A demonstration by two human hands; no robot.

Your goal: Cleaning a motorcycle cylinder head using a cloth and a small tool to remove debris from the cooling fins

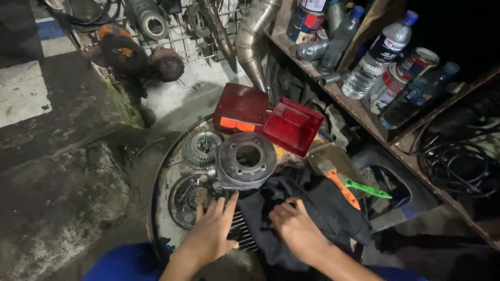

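My left hand (211, 231) lies flat with fingers spread on the ribbed metal cylinder (245, 166), my right hand (294, 226) pinches the dark cloth (323, 208) hiding its lower ribs, near the round tray (161, 192) edge

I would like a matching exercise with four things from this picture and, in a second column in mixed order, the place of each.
Things:
1. dark cloth
2. red lamp covers
3. plastic bottles
4. toothed sprocket

Places:
A. on the wooden shelf
B. left of the finned cylinder
C. under the right hand
D. behind the cylinder

Pairs: 1-C, 2-D, 3-A, 4-B
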